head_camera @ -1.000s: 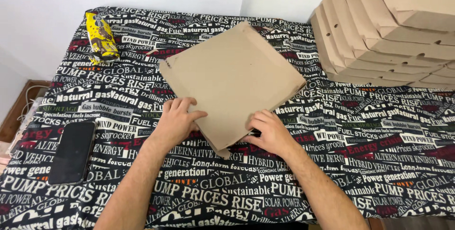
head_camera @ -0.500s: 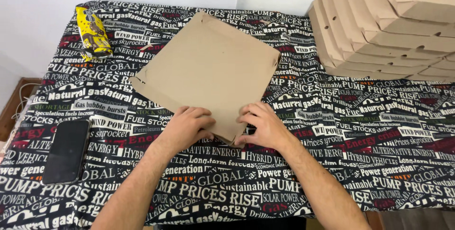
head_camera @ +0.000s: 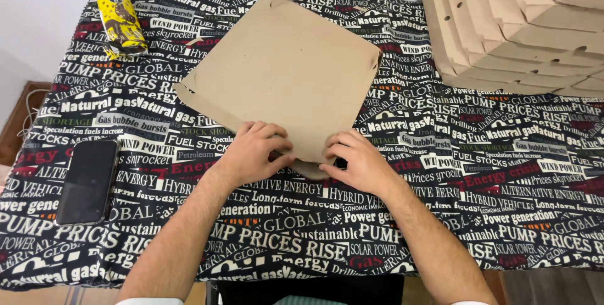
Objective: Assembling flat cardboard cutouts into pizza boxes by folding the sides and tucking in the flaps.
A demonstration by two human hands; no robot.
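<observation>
A flat brown cardboard box blank (head_camera: 286, 75) lies turned like a diamond on a table covered with a black printed cloth (head_camera: 491, 179). My left hand (head_camera: 255, 154) grips the near corner of the cardboard from the left, fingers curled over its edge. My right hand (head_camera: 355, 163) holds the same corner from the right, fingers bent against the flap. The two hands sit close together, with the corner tip between them.
A stack of folded cardboard boxes (head_camera: 522, 28) stands at the back right. A yellow snack packet (head_camera: 119, 19) lies at the back left. A black phone (head_camera: 88, 182) rests face up near the table's left edge.
The cardboard has turned and slid towards the back left of the table. Both hands have stayed on its near corner and drawn closer together.
</observation>
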